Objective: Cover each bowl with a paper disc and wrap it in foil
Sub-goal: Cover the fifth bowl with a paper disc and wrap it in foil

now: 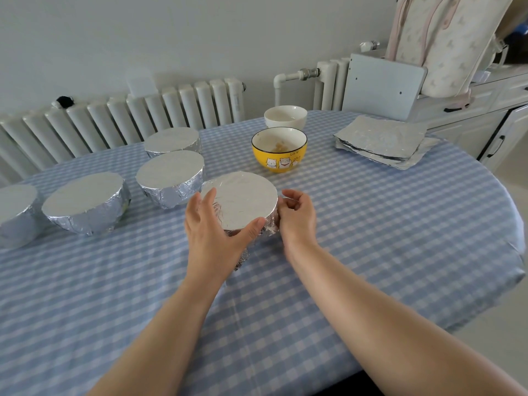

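At the middle of the checked table (pixel 371 238), a foil-wrapped bowl (pixel 243 201) sits between both hands. The left hand (pixel 211 224) cups its near-left side, thumb hooked along the near rim; the right hand (pixel 297 215) has its fingers curled against the right wall, pinching the foil there. The step in hand looks like crimping the foil down. To do it well, I would press the loose silver skirt flat under the rim all the way round, turning the bowl a little at a time and keeping the top taut.

The foil top is smooth and matte, a clean circle; the sides are creased and glinting. Four wrapped bowls (pixel 171 172) stand to the left. Farther off, a glossy yellow bowl (pixel 279 151) and a white bowl (pixel 285 117) are uncovered. A stack of square foil sheets (pixel 380 141) lies far right.
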Motion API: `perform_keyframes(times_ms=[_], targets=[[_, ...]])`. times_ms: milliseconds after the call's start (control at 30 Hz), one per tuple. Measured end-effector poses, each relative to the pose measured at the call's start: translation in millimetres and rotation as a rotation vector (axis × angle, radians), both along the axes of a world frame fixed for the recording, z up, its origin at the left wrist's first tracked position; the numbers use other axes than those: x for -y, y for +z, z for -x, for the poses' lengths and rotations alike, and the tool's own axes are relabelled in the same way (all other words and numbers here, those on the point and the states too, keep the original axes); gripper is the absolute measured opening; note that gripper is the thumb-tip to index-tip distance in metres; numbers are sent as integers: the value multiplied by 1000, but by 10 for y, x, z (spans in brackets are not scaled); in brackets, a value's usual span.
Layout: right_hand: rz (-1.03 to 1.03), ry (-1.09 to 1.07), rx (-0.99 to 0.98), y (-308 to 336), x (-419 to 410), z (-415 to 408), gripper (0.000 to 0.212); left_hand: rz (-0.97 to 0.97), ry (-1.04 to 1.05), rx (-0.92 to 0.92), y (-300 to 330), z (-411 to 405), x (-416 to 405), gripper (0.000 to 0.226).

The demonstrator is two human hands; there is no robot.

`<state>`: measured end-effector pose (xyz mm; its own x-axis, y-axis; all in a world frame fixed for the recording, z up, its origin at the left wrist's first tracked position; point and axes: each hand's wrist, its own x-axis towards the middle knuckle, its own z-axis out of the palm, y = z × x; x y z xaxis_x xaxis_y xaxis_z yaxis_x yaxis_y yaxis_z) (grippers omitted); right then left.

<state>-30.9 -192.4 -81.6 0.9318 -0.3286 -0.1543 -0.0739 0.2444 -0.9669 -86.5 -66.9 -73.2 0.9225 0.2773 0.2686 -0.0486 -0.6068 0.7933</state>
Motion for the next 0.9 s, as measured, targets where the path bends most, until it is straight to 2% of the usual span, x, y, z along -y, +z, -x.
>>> perform_keyframes(times_ms=[167, 533, 700, 900], targets=[[37, 1, -8, 14, 21, 19, 12, 11, -3, 4, -3, 12, 5, 115], [87, 84, 10, -29, 106, 135, 26, -1, 4, 17, -7, 7, 15, 113], [40, 106, -56, 27, 115, 126, 14, -1, 9, 17, -3, 11, 6, 115], [234, 116, -65, 36, 111, 134, 16, 0, 8, 8, -4, 24, 10, 114]])
